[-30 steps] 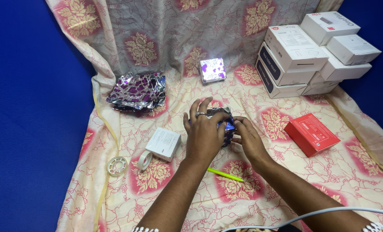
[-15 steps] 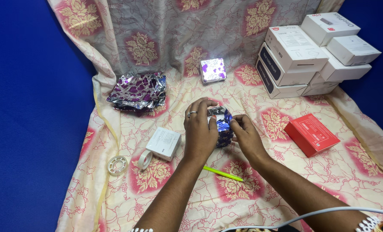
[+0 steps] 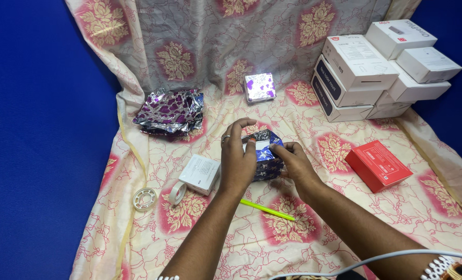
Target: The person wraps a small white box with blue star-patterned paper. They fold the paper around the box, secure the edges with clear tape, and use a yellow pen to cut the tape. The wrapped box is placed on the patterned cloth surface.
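The left hand (image 3: 237, 161) and the right hand (image 3: 292, 162) meet over a small box half wrapped in shiny blue star-patterned foil paper (image 3: 262, 155), which sits near the middle of the cream, floral-printed cloth (image 3: 345, 218) that covers the surface and runs up the blue backdrop behind it. The left hand arches over the box's left side with its fingers curled down onto the foil, thumb and forefinger pinching a raised fold; the right hand closes on the right side, its fingertips pressing the paper flat against the box. Judging by its crinkled, reflective look, the foil is thin, light and slippery, likely to crease and tear if pulled hard, while the box beneath seems stiff and light, so the firm corners and edges look like the best places to hold it, with flaps taken near their folds. Just left of the hands lies 1 small white box (image 3: 201, 173), touching a roll of clear tape (image 3: 177, 193); a 2nd tape ring (image 3: 144, 198) lies farther left. A thin yellow-green stick (image 3: 267, 209) lies below the wrists. Behind are a crumpled sheet of silver and purple foil (image 3: 169, 110), a finished purple-and-silver wrapped cube (image 3: 259, 87), a stack of white cartons (image 3: 376, 67) and a flat red box (image 3: 378, 165).
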